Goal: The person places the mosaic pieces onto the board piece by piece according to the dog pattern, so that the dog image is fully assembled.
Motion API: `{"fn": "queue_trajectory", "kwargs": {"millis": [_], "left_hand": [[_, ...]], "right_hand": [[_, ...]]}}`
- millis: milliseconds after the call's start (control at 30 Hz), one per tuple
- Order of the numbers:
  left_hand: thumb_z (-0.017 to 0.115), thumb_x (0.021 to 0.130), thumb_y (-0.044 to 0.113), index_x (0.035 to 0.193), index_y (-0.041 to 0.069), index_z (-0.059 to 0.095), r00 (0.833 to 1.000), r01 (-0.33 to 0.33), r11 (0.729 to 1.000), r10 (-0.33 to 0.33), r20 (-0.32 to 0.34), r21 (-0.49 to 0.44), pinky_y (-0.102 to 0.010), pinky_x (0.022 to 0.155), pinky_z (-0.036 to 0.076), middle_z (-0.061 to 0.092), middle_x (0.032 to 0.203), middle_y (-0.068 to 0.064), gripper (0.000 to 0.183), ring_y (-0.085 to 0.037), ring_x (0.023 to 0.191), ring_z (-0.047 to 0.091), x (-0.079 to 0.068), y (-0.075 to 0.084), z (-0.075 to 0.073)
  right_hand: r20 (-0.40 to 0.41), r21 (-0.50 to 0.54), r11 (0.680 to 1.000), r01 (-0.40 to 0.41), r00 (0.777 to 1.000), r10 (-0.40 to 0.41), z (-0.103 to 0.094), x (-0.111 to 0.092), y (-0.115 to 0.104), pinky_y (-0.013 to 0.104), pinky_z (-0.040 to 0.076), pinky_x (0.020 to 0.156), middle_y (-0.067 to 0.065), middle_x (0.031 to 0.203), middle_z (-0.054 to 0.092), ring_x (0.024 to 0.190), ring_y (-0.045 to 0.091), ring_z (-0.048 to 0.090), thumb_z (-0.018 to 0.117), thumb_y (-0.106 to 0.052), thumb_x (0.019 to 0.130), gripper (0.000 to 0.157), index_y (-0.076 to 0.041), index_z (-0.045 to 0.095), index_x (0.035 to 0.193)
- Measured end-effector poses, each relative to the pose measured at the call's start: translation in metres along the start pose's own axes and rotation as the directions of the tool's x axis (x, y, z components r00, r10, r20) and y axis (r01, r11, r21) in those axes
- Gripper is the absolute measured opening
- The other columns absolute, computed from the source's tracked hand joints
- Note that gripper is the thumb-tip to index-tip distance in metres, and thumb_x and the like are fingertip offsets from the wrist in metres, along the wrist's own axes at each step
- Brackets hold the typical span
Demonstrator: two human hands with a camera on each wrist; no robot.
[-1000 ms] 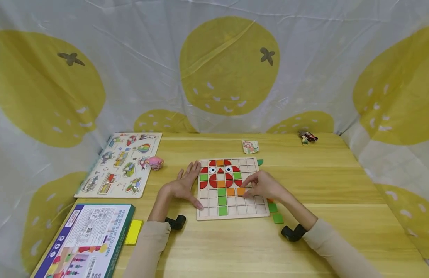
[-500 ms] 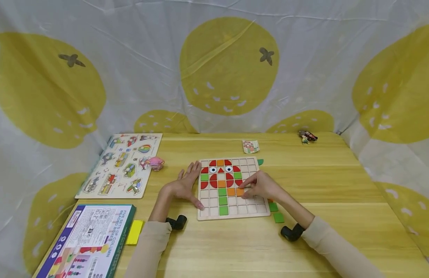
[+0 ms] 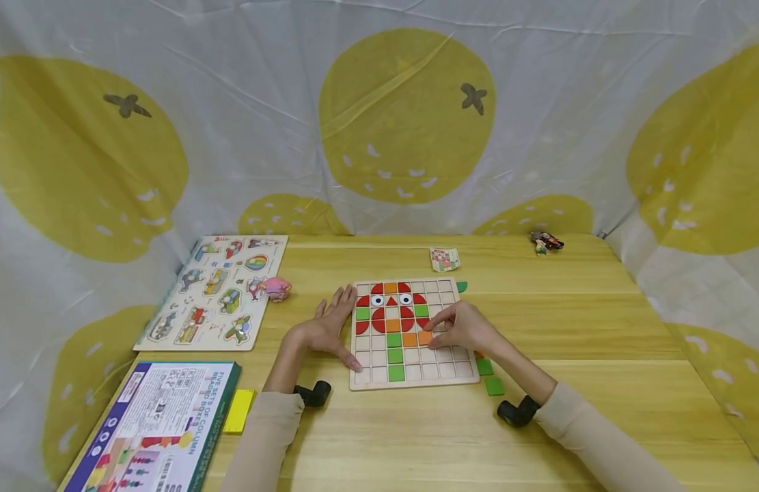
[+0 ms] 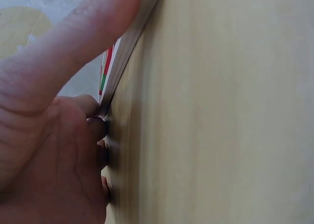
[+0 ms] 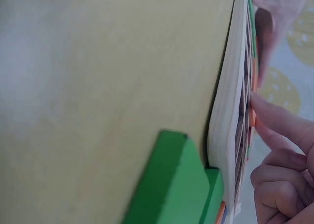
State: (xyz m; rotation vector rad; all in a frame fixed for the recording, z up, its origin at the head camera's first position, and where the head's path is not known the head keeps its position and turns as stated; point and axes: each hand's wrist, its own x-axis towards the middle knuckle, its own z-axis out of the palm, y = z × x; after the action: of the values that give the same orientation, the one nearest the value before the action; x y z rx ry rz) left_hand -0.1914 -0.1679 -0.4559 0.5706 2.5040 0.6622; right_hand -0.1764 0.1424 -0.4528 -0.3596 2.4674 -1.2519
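Observation:
A pale wooden grid board lies on the table, bearing red, green and orange tiles and two round eye tiles. Along its left edge rests my left hand, fingers spread and thumb on the lower left corner. In the left wrist view, the thumb reaches over the board's edge. My right hand pinches an orange square tile between thumb and index finger, low at the grid, right of another orange tile. The right wrist view shows those fingertips at the tile's edge, the other fingers curled in.
Loose green tiles lie by the board's lower right corner; a green piece touches its upper right. A pattern card lies behind. Leftward are a picture puzzle, a pink toy, a box and a yellow block.
The orange tile in my right fingers has shifted slightly left, closer to the neighbouring orange tile. My left hand has stayed in place on the board.

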Motion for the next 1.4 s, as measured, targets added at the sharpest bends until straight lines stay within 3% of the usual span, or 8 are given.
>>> {"fn": "queue_trajectory", "kwargs": {"millis": [267, 367, 533, 667, 833, 1133, 1267, 1400], "left_hand": [[0.089, 0.054, 0.053, 0.155, 0.012, -0.012, 1.000, 0.001, 1.000, -0.001, 0.005, -0.002, -0.055, 0.121, -0.009, -0.018, 0.162, -0.008, 0.148, -0.028, 0.150, -0.019, 0.000, 0.000, 0.000], [0.089, 0.054, 0.053, 0.155, 0.012, -0.012, 1.000, 0.001, 1.000, -0.001, 0.002, -0.001, -0.056, 0.121, -0.008, -0.019, 0.162, -0.008, 0.149, -0.028, 0.150, -0.019, 0.001, -0.001, 0.001], [0.090, 0.054, 0.052, 0.154, 0.010, -0.011, 1.000, -0.002, 1.000, 0.003, -0.007, 0.007, -0.057, 0.120, -0.007, -0.018, 0.162, -0.011, 0.149, -0.031, 0.150, -0.019, 0.000, -0.001, -0.001], [0.089, 0.054, 0.053, 0.154, 0.009, -0.012, 1.000, 0.004, 1.000, -0.004, 0.004, 0.018, -0.057, 0.121, -0.007, -0.018, 0.162, -0.011, 0.149, -0.031, 0.150, -0.019, -0.002, -0.001, -0.001], [0.089, 0.055, 0.052, 0.154, 0.009, -0.012, 1.000, 0.005, 1.000, -0.005, 0.003, 0.023, -0.056, 0.121, -0.007, -0.018, 0.162, -0.012, 0.148, -0.030, 0.150, -0.019, -0.001, 0.000, 0.000], [0.089, 0.055, 0.051, 0.154, 0.009, -0.013, 1.000, -0.015, 1.000, 0.015, 0.001, 0.022, -0.057, 0.120, -0.008, -0.018, 0.162, -0.012, 0.148, -0.031, 0.150, -0.019, 0.001, 0.003, -0.001], [0.089, 0.055, 0.051, 0.154, 0.010, -0.013, 1.000, -0.009, 1.000, 0.009, -0.001, 0.027, -0.056, 0.121, -0.008, -0.018, 0.162, -0.010, 0.148, -0.030, 0.150, -0.019, 0.001, 0.002, -0.001], [0.089, 0.055, 0.052, 0.154, 0.010, -0.013, 1.000, -0.006, 1.000, 0.006, 0.005, 0.024, -0.056, 0.121, -0.007, -0.018, 0.162, -0.010, 0.148, -0.030, 0.150, -0.019, 0.000, 0.001, 0.000]], "right_hand": [[0.077, 0.030, 0.999, 0.015, 0.997, -0.017, -0.002, 0.001, 0.004, 0.018, 0.024, 0.048, -0.001, 0.055, 0.050, 0.054, 0.011, 0.031, 0.083, -0.017, 0.074, 0.027, -0.014, 0.078, 0.100], [0.085, 0.014, 1.000, 0.025, 0.996, -0.026, -0.017, -0.005, 0.009, 0.020, 0.025, 0.049, -0.002, 0.056, 0.041, 0.054, 0.012, 0.032, 0.080, -0.022, 0.078, 0.029, -0.016, 0.076, 0.107], [0.017, -0.035, 0.999, 0.012, 1.000, -0.011, -0.055, -0.024, 0.031, 0.022, 0.026, 0.051, -0.003, 0.058, 0.033, 0.054, 0.010, 0.029, 0.079, -0.021, 0.079, 0.031, -0.014, 0.075, 0.109], [0.079, -0.016, 1.000, 0.003, 0.997, -0.001, -0.073, -0.038, 0.052, 0.022, 0.025, 0.050, -0.003, 0.056, 0.029, 0.052, 0.008, 0.026, 0.081, -0.015, 0.076, 0.037, -0.006, 0.072, 0.111], [0.162, 0.038, 0.999, -0.018, 0.987, 0.011, -0.072, -0.040, 0.065, 0.020, 0.027, 0.049, -0.005, 0.054, 0.034, 0.050, 0.006, 0.028, 0.081, -0.019, 0.076, 0.037, -0.005, 0.072, 0.109], [0.089, -0.005, 0.997, -0.071, 0.994, 0.071, -0.075, -0.033, 0.071, 0.020, 0.027, 0.048, -0.004, 0.060, 0.051, 0.051, 0.007, 0.033, 0.082, -0.023, 0.075, 0.026, -0.007, 0.075, 0.095], [0.032, 0.018, 0.996, -0.090, 0.995, 0.090, -0.083, -0.033, 0.075, 0.021, 0.025, 0.048, -0.006, 0.057, 0.041, 0.050, 0.007, 0.028, 0.082, -0.021, 0.075, 0.030, -0.006, 0.074, 0.100], [0.095, 0.036, 0.995, -0.093, 0.992, 0.089, -0.087, -0.033, 0.076, 0.021, 0.025, 0.049, -0.006, 0.054, 0.035, 0.049, 0.007, 0.027, 0.083, -0.017, 0.074, 0.037, -0.003, 0.072, 0.106]]}}
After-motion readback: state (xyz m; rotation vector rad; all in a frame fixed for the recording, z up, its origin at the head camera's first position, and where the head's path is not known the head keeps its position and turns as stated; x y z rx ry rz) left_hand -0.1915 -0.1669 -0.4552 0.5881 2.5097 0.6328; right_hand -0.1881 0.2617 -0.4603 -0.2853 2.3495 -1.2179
